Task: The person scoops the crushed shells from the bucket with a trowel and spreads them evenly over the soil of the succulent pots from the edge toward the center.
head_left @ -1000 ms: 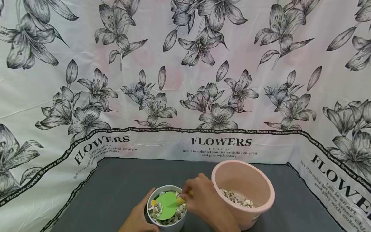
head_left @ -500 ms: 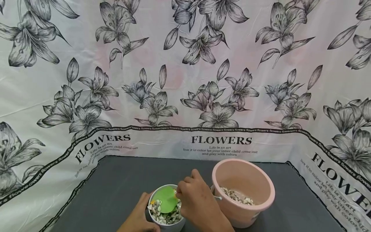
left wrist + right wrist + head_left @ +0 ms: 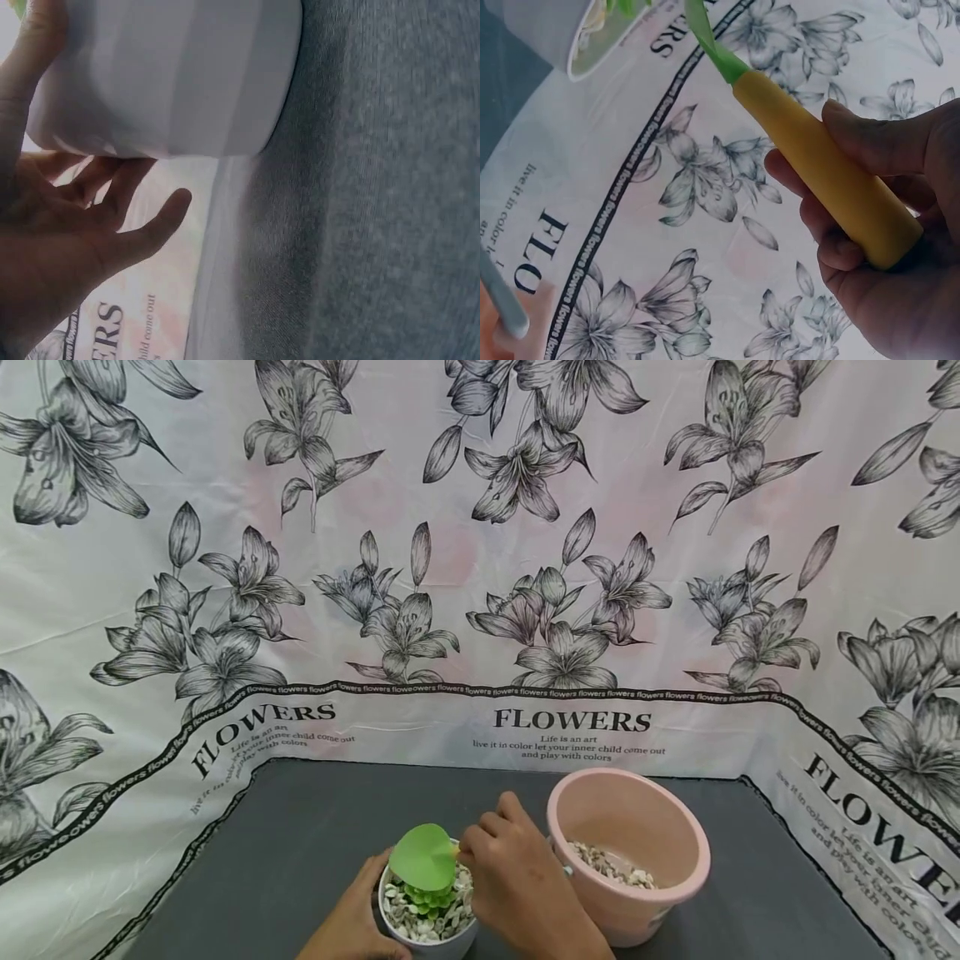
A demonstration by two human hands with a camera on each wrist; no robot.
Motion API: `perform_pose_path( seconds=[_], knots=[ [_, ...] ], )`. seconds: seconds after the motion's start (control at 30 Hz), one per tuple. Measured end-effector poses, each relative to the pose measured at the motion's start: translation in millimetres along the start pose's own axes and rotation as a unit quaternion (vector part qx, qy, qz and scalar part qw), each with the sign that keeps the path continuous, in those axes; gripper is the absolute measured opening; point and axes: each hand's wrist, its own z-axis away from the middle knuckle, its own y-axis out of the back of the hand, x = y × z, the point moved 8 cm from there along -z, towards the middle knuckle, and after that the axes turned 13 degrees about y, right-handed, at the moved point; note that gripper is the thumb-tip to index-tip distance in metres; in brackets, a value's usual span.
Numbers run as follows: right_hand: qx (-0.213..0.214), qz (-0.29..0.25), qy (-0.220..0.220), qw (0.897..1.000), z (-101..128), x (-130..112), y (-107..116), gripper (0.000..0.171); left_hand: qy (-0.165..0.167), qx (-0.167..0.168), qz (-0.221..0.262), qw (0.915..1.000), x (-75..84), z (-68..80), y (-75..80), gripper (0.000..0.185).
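A white flower pot (image 3: 442,949) stands on the dark table, holding pale pebbles (image 3: 401,922) and a small green succulent (image 3: 431,900). My left hand (image 3: 355,920) grips the pot from the left; in the left wrist view its thumb and some fingers wrap the ridged wall (image 3: 172,75), while another finger points free below. With my right hand (image 3: 513,868) I hold a small trowel by its yellow handle (image 3: 825,172), fingers curled round it. The trowel's green blade (image 3: 423,857) hovers over the back of the pot and hides part of the plant.
Right of the pot stands a pink bucket (image 3: 630,814) with pebbles (image 3: 611,867) at its bottom, close beside my right forearm. Its white handle (image 3: 506,300) shows in the right wrist view. Flower-printed cloth (image 3: 570,635) hangs behind and around the grey tabletop (image 3: 330,810).
The trowel has risen and shifted slightly back from among the pebbles. The green succulent shows more beneath it. My left hand stays on the pot.
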Motion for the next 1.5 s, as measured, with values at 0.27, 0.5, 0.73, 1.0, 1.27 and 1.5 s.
perform_pose_path(
  seconds=[0.27,0.5,0.73,1.0,1.27,1.5],
  knots=[
    [0.058,-0.041,-0.057,0.996,13.1,24.2,19.1,0.026,-0.025,0.026,-0.013,0.9993,7.3,0.9,-2.8,0.099],
    [0.059,-0.016,-0.125,0.99,36.4,55.2,42.7,0.027,-0.021,0.058,-0.079,0.9949,10.4,-4.1,-5.7,0.091],
    [0.082,0.009,-0.189,0.978,70.3,97.5,79.6,0.031,-0.029,0.017,-0.134,0.9904,16.8,-2.7,3.9,0.115],
    [0.023,0.083,-0.266,0.96,116.0,140.8,103.7,0.015,-0.023,0.003,-0.176,0.9841,69.6,-12.8,13.1,0.127],
    [-0.085,0.068,-0.305,0.946,139.1,166.1,78.5,0.009,-0.038,0.044,-0.187,0.9807,119.7,-27.8,-23.4,0.11],
    [-0.191,0.038,-0.317,0.928,148.9,178.6,35.5,0.031,-0.07,0.055,-0.161,0.9829,148.8,-41.6,-70.9,0.091]
  ],
)
